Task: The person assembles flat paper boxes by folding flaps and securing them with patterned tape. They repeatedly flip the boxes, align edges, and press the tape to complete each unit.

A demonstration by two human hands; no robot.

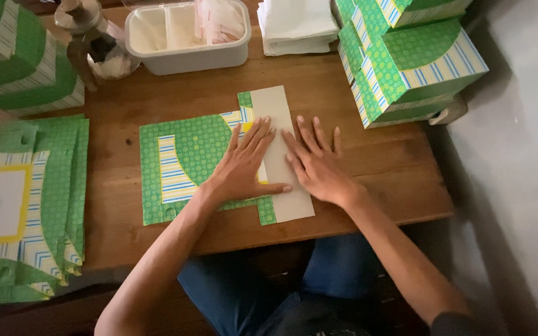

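Observation:
A flat green patterned cardboard box blank (pixel 185 158) with blue-striped and yellow parts lies on the wooden table (pixel 368 143). Its plain beige flap (pixel 275 106) is folded over on the right side. My left hand (pixel 244 165) lies flat on the fold, fingers spread, thumb stretched across the beige flap. My right hand (pixel 316 165) presses palm down on the same flap, its fingers beside those of the left. Neither hand grips anything.
A stack of flat green blanks (pixel 26 205) lies at the left. Folded green boxes are piled at back right (pixel 412 59) and back left (pixel 20 62). A white plastic tub (pixel 188 53), a glass jar (pixel 104 50) and white folded paper (pixel 297 25) stand at the back.

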